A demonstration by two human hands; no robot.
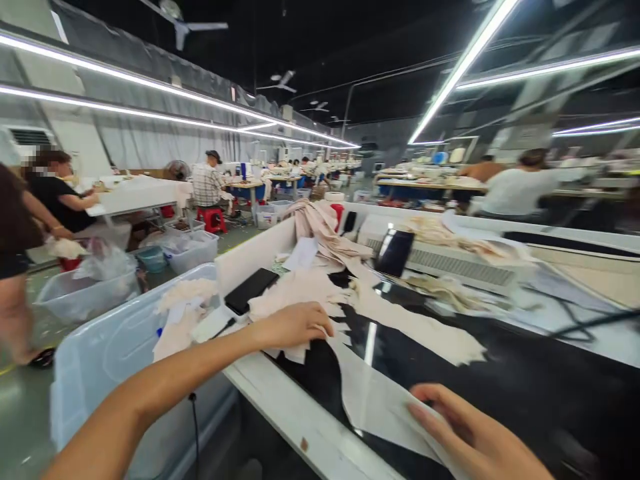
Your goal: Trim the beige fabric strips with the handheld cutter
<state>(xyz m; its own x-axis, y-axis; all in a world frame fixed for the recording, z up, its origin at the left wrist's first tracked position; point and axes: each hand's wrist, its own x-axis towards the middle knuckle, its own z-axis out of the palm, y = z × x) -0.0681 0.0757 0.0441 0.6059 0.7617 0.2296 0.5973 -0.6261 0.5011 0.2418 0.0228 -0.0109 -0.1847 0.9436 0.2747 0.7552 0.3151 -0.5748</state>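
Observation:
A pale cut piece of fabric stretches between my two hands over the glossy black tabletop. My left hand reaches across the table's left side, fingers closed on the far end of this piece. At the near end, my right hand pinches its edge between thumb and fingers. Beside my left hand lies a heap of cream fabric pieces with jagged edges. Another long cream strip lies flat on the black surface beyond the held piece.
A black phone rests at the table's left edge, and a dark upright screen stands behind. A lidded plastic bin with scraps on top is at the left. A person stands far left; others sit at tables, one in a checked shirt.

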